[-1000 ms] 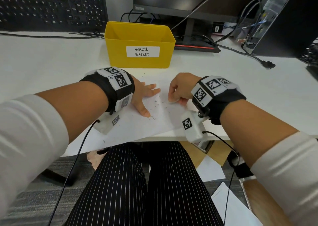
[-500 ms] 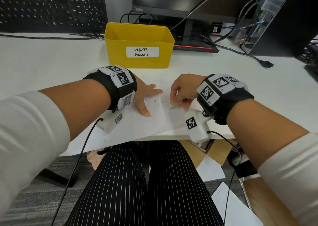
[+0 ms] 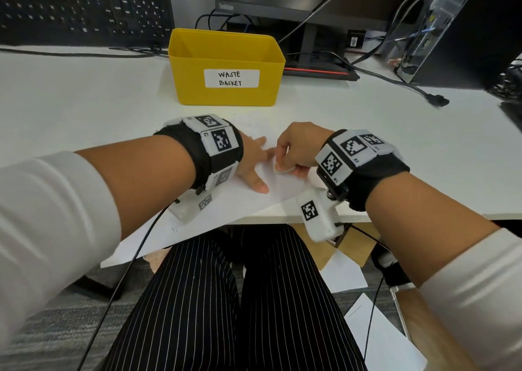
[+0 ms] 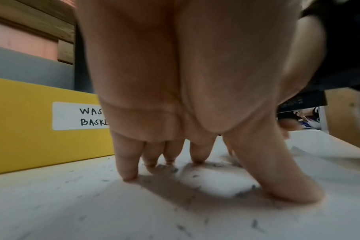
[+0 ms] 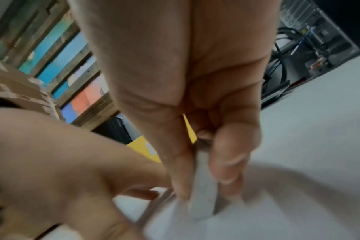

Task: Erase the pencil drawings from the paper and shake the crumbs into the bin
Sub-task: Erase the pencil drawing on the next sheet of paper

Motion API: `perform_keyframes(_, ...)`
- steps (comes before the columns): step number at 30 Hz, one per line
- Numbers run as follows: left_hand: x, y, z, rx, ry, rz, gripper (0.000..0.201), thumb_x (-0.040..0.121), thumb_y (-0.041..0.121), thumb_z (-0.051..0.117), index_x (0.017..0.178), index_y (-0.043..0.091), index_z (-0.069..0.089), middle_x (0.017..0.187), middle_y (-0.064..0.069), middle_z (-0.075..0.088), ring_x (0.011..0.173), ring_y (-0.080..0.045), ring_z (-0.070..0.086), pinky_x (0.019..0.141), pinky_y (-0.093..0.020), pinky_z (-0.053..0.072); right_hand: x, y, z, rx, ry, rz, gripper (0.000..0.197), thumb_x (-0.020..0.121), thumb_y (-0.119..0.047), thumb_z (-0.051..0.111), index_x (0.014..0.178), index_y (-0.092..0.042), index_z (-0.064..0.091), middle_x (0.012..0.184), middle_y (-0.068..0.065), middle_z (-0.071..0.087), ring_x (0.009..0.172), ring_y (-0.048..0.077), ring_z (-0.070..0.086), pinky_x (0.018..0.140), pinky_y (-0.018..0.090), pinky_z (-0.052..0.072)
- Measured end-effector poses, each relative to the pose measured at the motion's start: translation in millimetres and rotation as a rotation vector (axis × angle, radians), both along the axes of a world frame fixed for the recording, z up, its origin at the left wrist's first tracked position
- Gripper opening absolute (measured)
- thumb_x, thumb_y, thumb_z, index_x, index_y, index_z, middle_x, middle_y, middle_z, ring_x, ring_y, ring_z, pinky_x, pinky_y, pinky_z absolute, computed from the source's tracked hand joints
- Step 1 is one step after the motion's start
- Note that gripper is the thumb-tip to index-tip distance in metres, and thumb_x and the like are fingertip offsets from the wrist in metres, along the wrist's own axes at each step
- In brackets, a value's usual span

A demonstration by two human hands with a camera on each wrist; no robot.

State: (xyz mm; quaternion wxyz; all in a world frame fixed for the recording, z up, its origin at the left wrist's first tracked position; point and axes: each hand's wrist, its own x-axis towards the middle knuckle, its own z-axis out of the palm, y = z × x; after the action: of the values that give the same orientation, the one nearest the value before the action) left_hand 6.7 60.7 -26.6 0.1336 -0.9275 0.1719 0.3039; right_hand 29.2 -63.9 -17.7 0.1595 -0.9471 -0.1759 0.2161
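Note:
A white sheet of paper (image 3: 285, 187) lies on the desk and hangs over its front edge. My left hand (image 3: 254, 164) presses flat on it with spread fingers (image 4: 126, 172); grey eraser crumbs (image 4: 195, 176) lie scattered around them. My right hand (image 3: 296, 150) pinches a white eraser (image 3: 284, 169) between thumb and fingers (image 5: 226, 162), its tip down on the paper (image 5: 277, 203) just right of the left hand. The eraser (image 5: 202, 194) looks blurred in the right wrist view. The yellow bin (image 3: 226, 68) labelled "WASTE BASKET" stands behind both hands.
A black keyboard (image 3: 84, 6) lies at the back left. A monitor stand (image 3: 313, 48) and cables (image 3: 395, 79) sit behind and right of the bin, a computer tower (image 3: 457, 28) at far right. Loose paper sheets (image 3: 381, 339) lie on the floor below.
My right hand with the eraser has slid left, close to the left hand's fingers. The left hand stays pressed on the paper.

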Motion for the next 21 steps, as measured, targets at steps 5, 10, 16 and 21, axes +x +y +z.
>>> perform_keyframes(5, -4, -1, 4, 0.006, -0.013, -0.009, 0.089, 0.089, 0.059, 0.045, 0.150, 0.023, -0.008, 0.157, -0.011, -0.015, 0.145, -0.030, 0.009, 0.114, -0.041, 0.018, -4, -1, 2, 0.022, 0.093, 0.027, 0.017, 0.075, -0.004, 0.068, 0.087, 0.008, 0.069, 0.066, 0.014, 0.061, 0.060, 0.022, 0.056, 0.073, 0.038, 0.055)
perform_keyframes(10, -2, 3, -1, -0.023, -0.011, 0.007, 0.095, 0.088, 0.058, 0.048, 0.149, 0.024, -0.016, 0.157, -0.010, -0.016, 0.146, -0.031, 0.003, 0.115, -0.043, 0.012, 5, -4, 1, 0.059, 0.032, -0.057, 0.010, 0.076, -0.006, 0.070, 0.082, 0.002, 0.069, 0.069, 0.015, 0.064, 0.059, 0.025, 0.060, 0.078, 0.045, 0.057)
perform_keyframes(16, 0, 2, -1, -0.010, 0.025, -0.037, 0.091, 0.086, 0.060, 0.048, 0.150, 0.026, -0.008, 0.157, -0.008, -0.018, 0.146, -0.029, 0.001, 0.116, -0.046, 0.015, -4, 0, 2, -0.001, 0.129, 0.034, 0.004, 0.077, -0.003, 0.067, 0.080, -0.001, 0.065, 0.062, 0.011, 0.058, 0.055, 0.022, 0.055, 0.071, 0.035, 0.052)
perform_keyframes(21, -2, 7, -1, -0.100, 0.003, -0.018, 0.101, 0.084, 0.057, 0.055, 0.150, 0.020, -0.012, 0.157, -0.009, -0.015, 0.146, -0.028, 0.002, 0.115, -0.043, 0.013, 10, -2, 16, 0.037, 0.105, 0.006, 0.008, 0.078, -0.008, 0.072, 0.079, -0.001, 0.068, 0.061, 0.009, 0.060, 0.051, 0.020, 0.057, 0.070, 0.035, 0.056)
